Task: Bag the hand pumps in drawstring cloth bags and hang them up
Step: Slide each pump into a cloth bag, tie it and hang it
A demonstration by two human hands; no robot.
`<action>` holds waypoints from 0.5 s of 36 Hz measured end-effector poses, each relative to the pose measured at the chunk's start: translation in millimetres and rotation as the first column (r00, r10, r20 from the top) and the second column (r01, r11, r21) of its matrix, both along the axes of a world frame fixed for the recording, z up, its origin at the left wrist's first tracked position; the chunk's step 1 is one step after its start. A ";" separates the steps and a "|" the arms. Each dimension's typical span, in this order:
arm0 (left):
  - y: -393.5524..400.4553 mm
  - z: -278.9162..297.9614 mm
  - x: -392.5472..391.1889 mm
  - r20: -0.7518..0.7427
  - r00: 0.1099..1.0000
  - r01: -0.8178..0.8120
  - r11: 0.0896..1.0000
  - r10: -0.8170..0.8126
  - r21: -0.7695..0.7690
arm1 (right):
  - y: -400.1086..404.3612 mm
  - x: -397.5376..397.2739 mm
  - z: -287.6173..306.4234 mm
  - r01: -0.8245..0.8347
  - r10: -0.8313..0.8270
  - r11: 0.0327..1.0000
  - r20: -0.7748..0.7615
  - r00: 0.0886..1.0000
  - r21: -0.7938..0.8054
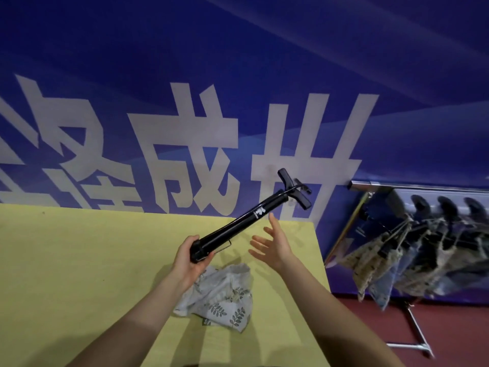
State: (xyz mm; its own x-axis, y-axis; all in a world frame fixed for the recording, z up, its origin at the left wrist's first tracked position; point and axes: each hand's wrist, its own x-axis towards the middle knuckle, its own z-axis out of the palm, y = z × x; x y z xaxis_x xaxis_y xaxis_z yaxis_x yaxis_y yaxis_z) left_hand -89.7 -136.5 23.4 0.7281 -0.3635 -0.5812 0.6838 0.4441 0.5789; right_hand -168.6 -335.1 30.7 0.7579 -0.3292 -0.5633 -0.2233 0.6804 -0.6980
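Observation:
A black hand pump (246, 218) with a T-handle slants up to the right above the yellow table (66, 260). My left hand (191, 256) grips its lower base end. My right hand (272, 243) hovers just right of the barrel, fingers spread, holding nothing and not touching it. A white drawstring cloth bag (222, 298) with a green leaf print lies crumpled on the table under my left wrist.
At the right stands a metal rack (412, 188) with several bagged pumps (397, 260) hanging from its bar, over a red floor (375, 327). A blue banner wall (238, 75) with large white characters runs behind the table.

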 end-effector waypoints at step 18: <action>5.2 -26.8 -33.3 0.219 0.966 0.144 0.990 -0.138 -0.011 | 10.3 9.2 0.7 -0.356 0.359 0.932 -0.039 0.933 0.062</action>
State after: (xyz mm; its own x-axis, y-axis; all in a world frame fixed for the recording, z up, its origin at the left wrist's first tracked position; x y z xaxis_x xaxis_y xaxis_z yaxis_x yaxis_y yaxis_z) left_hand -123.0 -131.3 -3.4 0.7761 -0.4847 -0.4035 0.5997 0.3694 0.7099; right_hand -159.4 -324.8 31.4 0.7910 -0.0101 -0.6117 -0.4916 0.5848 -0.6453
